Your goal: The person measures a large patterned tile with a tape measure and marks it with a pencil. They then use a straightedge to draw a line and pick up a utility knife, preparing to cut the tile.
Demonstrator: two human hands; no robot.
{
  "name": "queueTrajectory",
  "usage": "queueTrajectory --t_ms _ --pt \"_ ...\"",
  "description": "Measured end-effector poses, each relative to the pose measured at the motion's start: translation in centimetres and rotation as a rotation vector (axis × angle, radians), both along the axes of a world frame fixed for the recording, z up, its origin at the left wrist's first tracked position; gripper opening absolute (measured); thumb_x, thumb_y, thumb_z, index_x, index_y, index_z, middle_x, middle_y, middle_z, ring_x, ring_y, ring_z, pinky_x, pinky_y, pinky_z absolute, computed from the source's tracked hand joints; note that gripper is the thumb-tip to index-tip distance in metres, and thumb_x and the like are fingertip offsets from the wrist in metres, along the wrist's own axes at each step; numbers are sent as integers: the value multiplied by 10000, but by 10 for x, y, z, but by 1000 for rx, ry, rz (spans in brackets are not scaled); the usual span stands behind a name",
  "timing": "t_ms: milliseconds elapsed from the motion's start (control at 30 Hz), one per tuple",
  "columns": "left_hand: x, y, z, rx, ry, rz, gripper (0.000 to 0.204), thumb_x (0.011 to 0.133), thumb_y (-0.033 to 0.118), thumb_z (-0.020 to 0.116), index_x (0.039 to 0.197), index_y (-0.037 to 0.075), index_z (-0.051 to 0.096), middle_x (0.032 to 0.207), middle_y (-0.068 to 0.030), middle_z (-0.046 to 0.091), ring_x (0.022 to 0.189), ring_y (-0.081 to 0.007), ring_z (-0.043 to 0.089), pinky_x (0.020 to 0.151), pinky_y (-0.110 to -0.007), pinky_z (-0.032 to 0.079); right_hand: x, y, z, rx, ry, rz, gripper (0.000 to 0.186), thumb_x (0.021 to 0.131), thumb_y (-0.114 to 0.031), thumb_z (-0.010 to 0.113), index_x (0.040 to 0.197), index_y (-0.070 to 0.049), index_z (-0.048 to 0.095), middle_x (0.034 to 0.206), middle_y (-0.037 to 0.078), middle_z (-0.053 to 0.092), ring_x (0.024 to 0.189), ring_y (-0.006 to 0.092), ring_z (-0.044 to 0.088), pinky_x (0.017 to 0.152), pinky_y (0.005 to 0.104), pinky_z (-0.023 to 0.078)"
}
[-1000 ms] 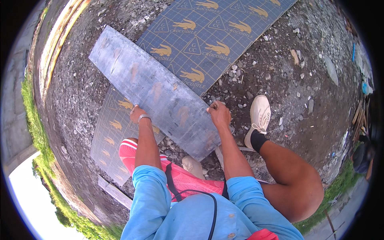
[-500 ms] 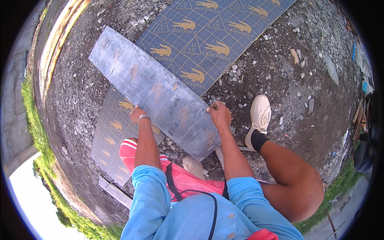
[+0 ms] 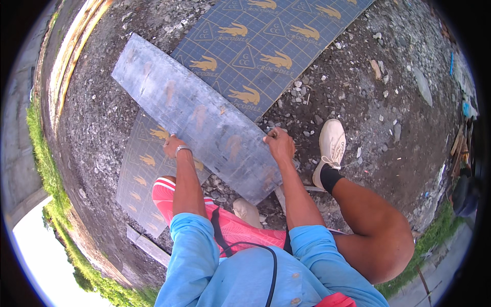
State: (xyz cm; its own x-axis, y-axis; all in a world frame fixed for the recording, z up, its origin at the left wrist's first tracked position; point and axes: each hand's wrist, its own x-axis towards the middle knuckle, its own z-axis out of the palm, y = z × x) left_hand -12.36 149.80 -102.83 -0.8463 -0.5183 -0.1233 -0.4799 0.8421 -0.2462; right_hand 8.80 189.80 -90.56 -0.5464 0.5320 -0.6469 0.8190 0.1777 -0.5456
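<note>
A long, worn grey panel (image 3: pixel 197 115), scuffed pale and with faint brown print marks, lies diagonally over a dark printed plywood sheet (image 3: pixel 312 48). My left hand (image 3: pixel 174 146), with a band at the wrist, is closed on the panel's near long edge, its fingertips partly hidden. At the right, my right hand (image 3: pixel 281 145) pinches the far long edge close to the panel's lower right end. The plywood sheet, patterned with gold figures and a pale grid, shows again on the panel's near left side.
Stony dark ground surrounds the sheet. My right shoe (image 3: pixel 332 144) stands right of the panel; another shoe (image 3: pixel 247 213) is just below its near end. Long timber strips (image 3: pixel 71 61) lie far left, a short board (image 3: pixel 148 245) near left. Scrap wood (image 3: pixel 459 146) sits far right.
</note>
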Motion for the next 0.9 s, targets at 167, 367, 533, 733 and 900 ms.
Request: queueTrajectory --t_ms 167,367,533,733,900 --pt "-21 87 74 635 691 61 560 889 324 793 1347 31 660 1316 -195 645 1293 -353 528 1089 -513 424 -1 1 3 2 15 0 277 784 -326 839 946 -118 753 924 111 771 916 339 722 803 472 510" --pt "-101 146 87 664 520 -457 740 971 501 666 1612 181 479 1647 -233 405 1523 -438 366 1224 -575 311 2 1 -2 -15 -4 25 288 787 -327 845 967 -120 755 914 99 755 891 315 707 814 456 508" --pt "-113 162 55 443 129 -443 764 1041 647 462 1697 283 319 1787 -152 173 1635 -443 130 1241 -736 90 3 9 -13 -52 82 11 335 820 -328 848 1018 -74 752 914 89 746 787 230 689 692 412 538" --pt "-107 172 48 374 222 -469 800 1020 687 450 1693 279 308 1774 -156 171 1618 -478 130 1228 -759 57 -6 24 -9 -171 21 -118 349 903 -380 776 1011 -49 757 838 91 763 780 236 704 750 406 520" --pt "-128 156 69 303 106 -609 793 976 710 508 1601 227 452 1652 -186 353 1542 -505 263 1224 -736 108 -14 27 -1 -74 90 -24 311 929 -334 770 1032 -41 749 760 38 693 587 131 584 530 328 461"
